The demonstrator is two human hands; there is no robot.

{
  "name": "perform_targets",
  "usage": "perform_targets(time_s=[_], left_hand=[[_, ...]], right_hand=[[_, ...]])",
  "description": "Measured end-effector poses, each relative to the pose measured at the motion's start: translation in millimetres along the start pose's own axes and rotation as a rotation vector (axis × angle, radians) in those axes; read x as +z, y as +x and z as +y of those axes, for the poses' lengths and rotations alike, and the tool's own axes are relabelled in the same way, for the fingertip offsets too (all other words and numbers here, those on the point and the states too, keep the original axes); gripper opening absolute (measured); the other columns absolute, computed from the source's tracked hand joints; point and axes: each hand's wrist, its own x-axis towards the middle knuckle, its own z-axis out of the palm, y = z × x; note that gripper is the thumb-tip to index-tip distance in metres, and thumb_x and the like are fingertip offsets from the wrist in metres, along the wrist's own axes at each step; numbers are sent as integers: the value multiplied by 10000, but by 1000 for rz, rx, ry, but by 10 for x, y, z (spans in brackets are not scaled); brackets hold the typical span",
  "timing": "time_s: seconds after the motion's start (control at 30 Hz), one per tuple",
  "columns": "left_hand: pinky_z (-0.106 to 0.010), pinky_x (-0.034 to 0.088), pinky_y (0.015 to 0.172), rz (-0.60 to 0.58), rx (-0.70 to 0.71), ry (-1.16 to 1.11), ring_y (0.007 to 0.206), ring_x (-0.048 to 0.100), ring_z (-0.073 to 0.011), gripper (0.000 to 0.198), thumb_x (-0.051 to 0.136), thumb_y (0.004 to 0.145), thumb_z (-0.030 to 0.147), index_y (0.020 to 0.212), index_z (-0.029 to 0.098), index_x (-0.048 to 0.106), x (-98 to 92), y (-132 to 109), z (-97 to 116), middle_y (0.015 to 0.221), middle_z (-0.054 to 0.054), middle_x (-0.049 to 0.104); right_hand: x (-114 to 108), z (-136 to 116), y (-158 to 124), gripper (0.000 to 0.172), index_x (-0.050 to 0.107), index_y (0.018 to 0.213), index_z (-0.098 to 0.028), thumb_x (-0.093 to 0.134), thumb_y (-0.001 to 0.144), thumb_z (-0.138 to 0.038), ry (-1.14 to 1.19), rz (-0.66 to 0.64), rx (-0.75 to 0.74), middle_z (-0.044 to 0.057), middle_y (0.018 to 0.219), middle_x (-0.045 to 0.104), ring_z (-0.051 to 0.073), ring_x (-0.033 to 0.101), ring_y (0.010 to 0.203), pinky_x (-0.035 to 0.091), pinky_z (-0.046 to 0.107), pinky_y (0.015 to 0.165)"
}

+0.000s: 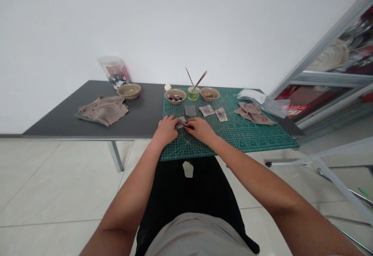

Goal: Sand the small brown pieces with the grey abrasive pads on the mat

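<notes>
Near the front of the green cutting mat [230,135], a small greyish-white stained square of cloth or paper [181,122] lies between my hands. My left hand [168,128] presses its closed fingers on the left edge of that square. At its right edge, my right hand [201,128] has thumb and fingertips pinched together; something small and dark may be in them, too small to name. A plain grey square [190,110] lies just beyond. To the right rest two stained squares, one light [206,110] and one with a dark blotch [221,114].
Behind stand a bowl of dark pieces [175,96], a greenish glass [193,93] with two thin sticks, and another bowl [210,94]. Brown cloths lie left [103,110] and right [253,113]. A clear plastic bag [272,104], a bowl [128,91] and a plastic jar [114,72] sit farther out.
</notes>
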Motion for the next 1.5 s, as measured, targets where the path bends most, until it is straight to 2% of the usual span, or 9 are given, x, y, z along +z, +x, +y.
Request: perform_targets(time_s=[0.1,0.2,0.43,0.57,0.97,1.13,1.23,1.33,1.5], left_hand=[[-438,436,980,-12,77,-78,1124,545,-266,388,488,871,170,1222,212,648,-6,-28,-99,1253,-91,632],[-425,437,998,14,108,-138,1113,557,-263,364,579,848,257,1201,188,642,-25,-56,-142,1208,-90,654],[-374,478,900,74,47,-196,989,604,-235,161,594,873,304,965,214,691,-78,-106,-130,1022,-48,722],[-353,477,897,75,65,-172,978,618,-218,199,548,914,344,912,226,708,-61,-129,-145,1000,-38,734],[-339,487,926,-13,106,-85,1036,642,-218,205,537,909,279,936,199,724,-108,-130,-166,1081,-66,734],[-311,490,936,24,95,-135,1028,656,-203,161,598,840,239,913,218,741,-100,-133,-203,1042,-40,741],[-319,498,942,45,79,-195,1022,658,-200,216,590,858,285,1009,224,733,-103,-123,-216,1056,-42,729],[-350,490,991,39,106,-199,1097,635,-213,303,570,884,301,1151,226,693,-95,-109,-220,1172,-61,690],[-375,457,1065,57,92,-184,1205,586,-210,447,517,888,164,1329,216,561,-45,-101,-216,1296,-72,643]], right_hand=[[12,-7,55,160,765,953,-165,623,913,-224,-9,4,11,97,1055,729,207,639,1028,461,344,964],[45,-40,99,180,764,972,-160,605,924,-229,-20,14,12,108,1055,722,205,635,1027,458,348,964],[36,-19,56,132,767,945,-172,665,885,-232,62,22,13,95,1033,734,204,649,1023,467,334,947],[41,-4,55,112,768,912,-191,673,877,-238,98,59,34,84,1006,740,204,661,989,481,336,918],[52,-9,63,123,771,925,-175,678,875,-238,119,71,45,92,1013,741,199,663,991,484,324,918],[61,-1,63,120,769,923,-193,671,881,-249,114,80,43,79,1003,740,195,660,984,483,321,908],[46,-19,76,121,771,909,-188,662,883,-231,79,60,22,82,1003,739,202,660,986,480,328,916],[31,-66,110,133,776,911,-191,649,886,-219,41,11,-8,84,999,743,210,661,991,483,343,918],[87,-153,197,162,776,967,-210,636,890,-186,66,-35,-126,70,1082,742,205,642,1074,460,361,986]])
